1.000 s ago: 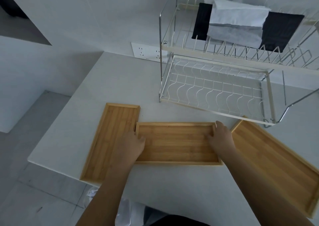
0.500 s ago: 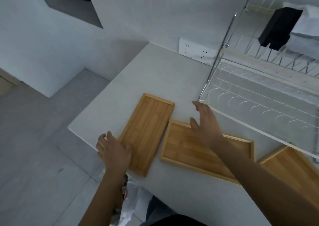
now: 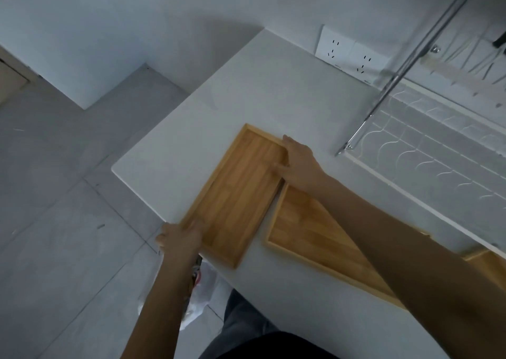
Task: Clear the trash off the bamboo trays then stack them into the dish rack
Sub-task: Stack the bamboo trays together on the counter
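Gripping now the leftmost bamboo tray point(image 3: 238, 194), left hand point(image 3: 179, 239) and right hand point(image 3: 298, 164) fingers closed on opposite ends

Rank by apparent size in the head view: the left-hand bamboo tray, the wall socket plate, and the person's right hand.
1. left-hand bamboo tray, clearly largest.
2. and 3. wall socket plate and right hand look alike; the plate lies farther away, so no ranking.

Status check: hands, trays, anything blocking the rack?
Left hand and right hand each grip an end of the leftmost bamboo tray. No trash visible on it. Dish rack lower tier looks open.
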